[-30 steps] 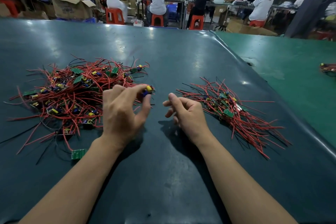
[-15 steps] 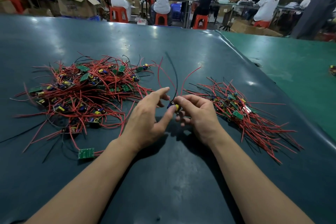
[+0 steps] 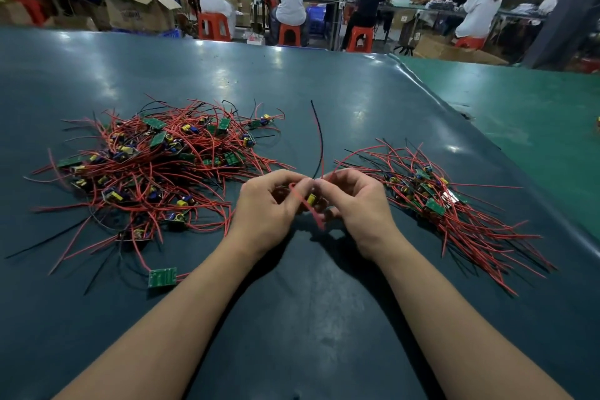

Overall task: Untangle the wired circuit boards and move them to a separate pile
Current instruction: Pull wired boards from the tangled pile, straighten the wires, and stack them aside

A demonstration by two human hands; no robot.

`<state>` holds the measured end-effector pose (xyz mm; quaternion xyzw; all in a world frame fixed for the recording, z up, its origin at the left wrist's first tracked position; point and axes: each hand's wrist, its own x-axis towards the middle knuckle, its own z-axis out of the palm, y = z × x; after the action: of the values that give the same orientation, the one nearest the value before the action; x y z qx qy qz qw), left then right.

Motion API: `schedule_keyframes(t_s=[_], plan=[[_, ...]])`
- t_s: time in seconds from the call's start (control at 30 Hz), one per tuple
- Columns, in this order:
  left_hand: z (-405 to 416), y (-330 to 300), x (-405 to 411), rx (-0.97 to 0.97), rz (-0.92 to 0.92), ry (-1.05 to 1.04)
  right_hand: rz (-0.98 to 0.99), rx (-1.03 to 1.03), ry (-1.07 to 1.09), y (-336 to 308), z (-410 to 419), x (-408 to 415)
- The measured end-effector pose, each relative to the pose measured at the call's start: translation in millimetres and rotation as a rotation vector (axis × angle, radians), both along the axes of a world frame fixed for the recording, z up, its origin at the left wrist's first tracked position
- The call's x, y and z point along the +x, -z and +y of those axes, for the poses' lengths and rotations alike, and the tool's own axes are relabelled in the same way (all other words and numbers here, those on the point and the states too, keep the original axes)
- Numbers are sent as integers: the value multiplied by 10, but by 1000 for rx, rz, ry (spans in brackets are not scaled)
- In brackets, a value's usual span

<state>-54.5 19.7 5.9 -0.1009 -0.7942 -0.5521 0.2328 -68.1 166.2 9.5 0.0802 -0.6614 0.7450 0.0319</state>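
Observation:
A large tangled pile (image 3: 152, 169) of small green circuit boards with red and black wires lies on the left of the dark table. A smaller, straighter pile (image 3: 454, 204) lies on the right. Between them, my left hand (image 3: 266, 208) and my right hand (image 3: 357, 201) meet above the table and hold one wired board (image 3: 311, 199) together, fingers curled round it. Its yellow part shows between my fingers. A black wire (image 3: 319, 136) from it rises upward, and a red wire (image 3: 308, 208) hangs toward me. One loose green board (image 3: 162, 277) lies near my left forearm.
The dark table mat (image 3: 308, 302) extends toward me and far back. A lighter green table (image 3: 519, 114) adjoins on the right. Beyond the far edge, people sit on orange stools (image 3: 212, 26) at benches, with cardboard boxes (image 3: 139, 11) around.
My left hand pulled a board out of the left pile and carried it to the middle. My right hand came in and took hold too. The board's wires now stick up free.

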Motion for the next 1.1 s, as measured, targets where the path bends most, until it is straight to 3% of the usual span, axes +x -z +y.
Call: schedule_keyframes(t_s=[0.2,0.43,0.6,0.77,0.93,1.1], plan=[[8,-84,-19,510,-236,80,-108,-206,62,-26,21,-76],[15,-40,-22,242,-156,196,-76,-120,-46,-26,10,-75],[-57,-50,-44,450,-200,169,-190,-250,-67,-68,-21,-98],[-91,-60,-58,707,-279,318,-189,-329,-82,-78,-42,-103],[-50,-46,-62,579,-337,286,-164,-314,-50,-64,-49,-108],[-40,-103,-98,682,-396,168,-89,-379,-56,-76,-17,-121]])
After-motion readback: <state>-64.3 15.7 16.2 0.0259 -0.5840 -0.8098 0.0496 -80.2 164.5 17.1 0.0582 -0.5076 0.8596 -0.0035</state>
